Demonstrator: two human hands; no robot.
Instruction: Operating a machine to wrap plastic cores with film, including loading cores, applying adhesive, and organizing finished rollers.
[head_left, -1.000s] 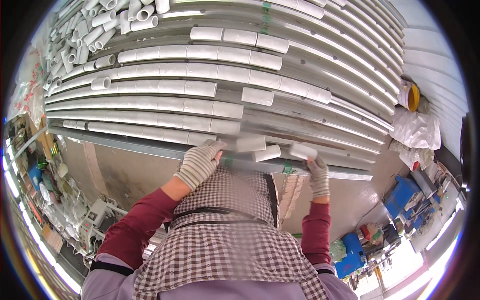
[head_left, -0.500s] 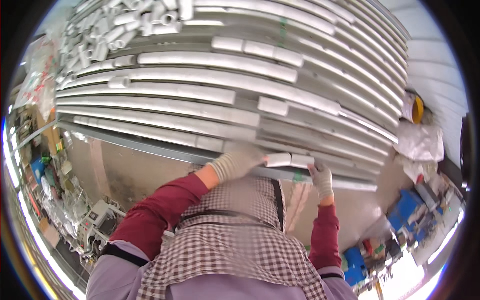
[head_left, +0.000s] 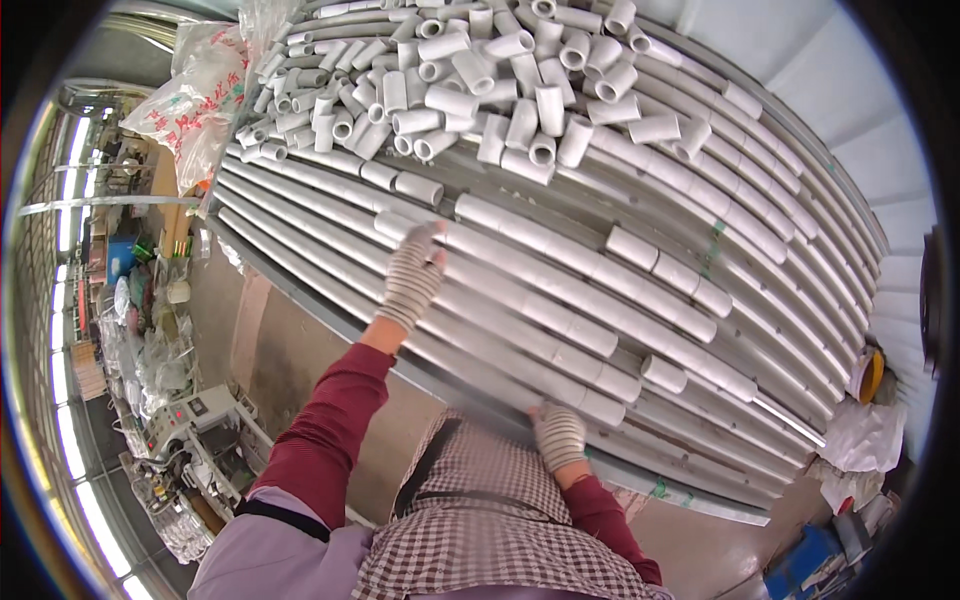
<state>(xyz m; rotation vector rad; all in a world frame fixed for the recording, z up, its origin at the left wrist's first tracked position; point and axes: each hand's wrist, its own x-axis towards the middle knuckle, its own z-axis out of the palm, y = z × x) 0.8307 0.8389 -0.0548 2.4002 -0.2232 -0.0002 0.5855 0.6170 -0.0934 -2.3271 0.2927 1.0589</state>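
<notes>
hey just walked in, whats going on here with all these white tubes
A person in gloves is at a grooved metal rack where rows of white tubes lie end to end. The left hand is over the rows, its fingertips beside a single tube; whether it grips that is unclear. The right hand is at the near edge. A loose pile of tubes covers the far side.

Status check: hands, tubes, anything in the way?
Left hand over tube rows, grip unclear. Right hand at rack edge, grip unclear. Loose pile covering part of far rows. Nothing visibly blocking hands.
</notes>
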